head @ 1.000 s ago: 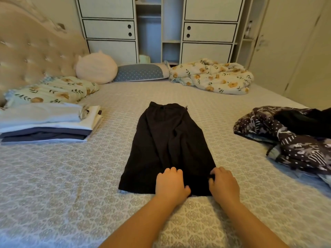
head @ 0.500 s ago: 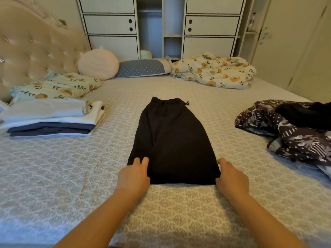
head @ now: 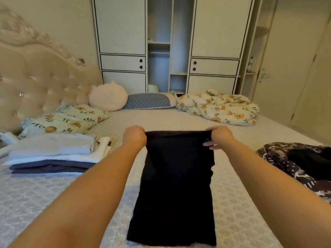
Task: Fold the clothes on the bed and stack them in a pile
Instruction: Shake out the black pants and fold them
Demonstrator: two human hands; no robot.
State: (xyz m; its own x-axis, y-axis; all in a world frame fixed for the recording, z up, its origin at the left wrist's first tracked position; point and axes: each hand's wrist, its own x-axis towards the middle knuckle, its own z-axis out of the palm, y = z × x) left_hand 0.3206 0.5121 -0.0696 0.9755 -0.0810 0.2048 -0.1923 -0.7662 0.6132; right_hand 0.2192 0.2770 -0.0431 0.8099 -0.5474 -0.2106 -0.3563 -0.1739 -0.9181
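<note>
Gripping far edge of black garment w/ both hands: left hand & right hand pinch its corners; folded pile at left on bed.

The bed wears a pale patterned cover. A black garment lies lengthwise at its middle. To the left rests a pile of folded clothes, with a floral pillow behind it. Along the far edge sit a round pink cushion, a blue dotted pillow and a crumpled floral quilt. At the right lies a heap of dark patterned clothes.
</note>
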